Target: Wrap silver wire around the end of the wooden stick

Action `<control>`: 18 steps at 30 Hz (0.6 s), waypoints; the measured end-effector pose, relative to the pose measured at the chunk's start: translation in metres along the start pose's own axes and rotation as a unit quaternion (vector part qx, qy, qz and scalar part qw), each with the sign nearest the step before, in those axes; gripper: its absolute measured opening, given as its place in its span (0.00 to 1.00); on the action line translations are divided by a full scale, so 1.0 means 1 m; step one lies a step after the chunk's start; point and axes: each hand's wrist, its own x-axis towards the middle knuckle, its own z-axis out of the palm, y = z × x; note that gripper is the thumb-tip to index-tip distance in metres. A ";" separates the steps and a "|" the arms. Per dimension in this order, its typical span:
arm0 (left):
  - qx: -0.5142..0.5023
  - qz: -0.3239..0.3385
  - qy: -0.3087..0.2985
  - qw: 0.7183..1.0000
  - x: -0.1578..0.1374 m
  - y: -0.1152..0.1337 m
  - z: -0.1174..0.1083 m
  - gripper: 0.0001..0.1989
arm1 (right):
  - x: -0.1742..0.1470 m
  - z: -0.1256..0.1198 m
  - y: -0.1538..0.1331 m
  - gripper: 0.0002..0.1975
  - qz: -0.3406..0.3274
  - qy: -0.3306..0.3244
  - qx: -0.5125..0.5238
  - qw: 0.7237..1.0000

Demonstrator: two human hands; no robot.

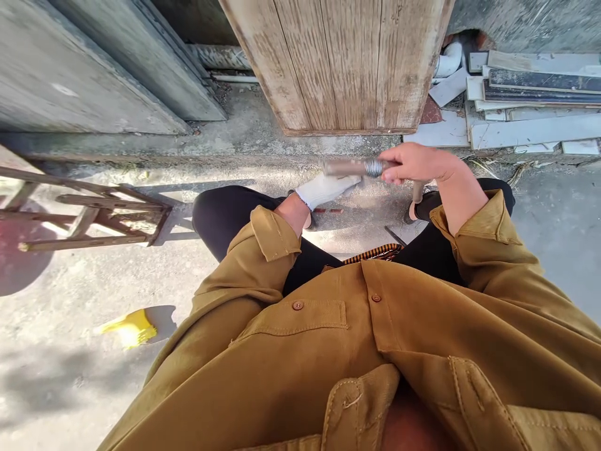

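Observation:
My right hand (416, 161), bare, closes its fingers on one end of a brown wooden stick (342, 168) with silvery wire (373, 168) wound round it beside the fingertips. The far part of the stick looks blurred. It passes over my left hand (323, 190), which wears a white knitted glove. The gloved fingers look curled, but the stick partly covers them, and what they hold is hidden. Below my right wrist shows a short tan rod-like piece (417, 191), its kind unclear.
A weathered plank panel (347, 69) stands ahead on a concrete ledge (244, 125). White and dark boards (530, 131) are stacked at right. On the left lie a wooden frame (94, 219) with rungs and a yellow object (134, 327). A dark thin tool (394, 235) lies between my legs.

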 end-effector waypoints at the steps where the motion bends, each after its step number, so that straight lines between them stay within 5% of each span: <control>1: -0.008 -0.003 -0.008 1.000 0.001 0.002 -0.001 0.18 | -0.002 -0.007 -0.004 0.10 -0.006 0.062 0.027 0.998; 6: -0.023 0.003 -0.066 0.998 0.007 0.006 -0.007 0.27 | 0.013 -0.034 -0.024 0.13 0.003 0.226 0.048 0.973; 11: 0.009 0.011 -0.119 0.993 0.015 0.007 -0.018 0.23 | 0.052 -0.039 -0.014 0.07 0.065 0.282 -0.160 0.944; 14: -0.014 0.023 -0.126 0.992 0.018 0.007 -0.037 0.20 | 0.065 -0.034 0.006 0.08 0.134 0.198 -0.272 0.932; 18: -0.075 0.023 -0.072 0.994 0.026 0.007 -0.066 0.17 | 0.063 -0.025 0.020 0.09 0.126 -0.008 -0.284 0.950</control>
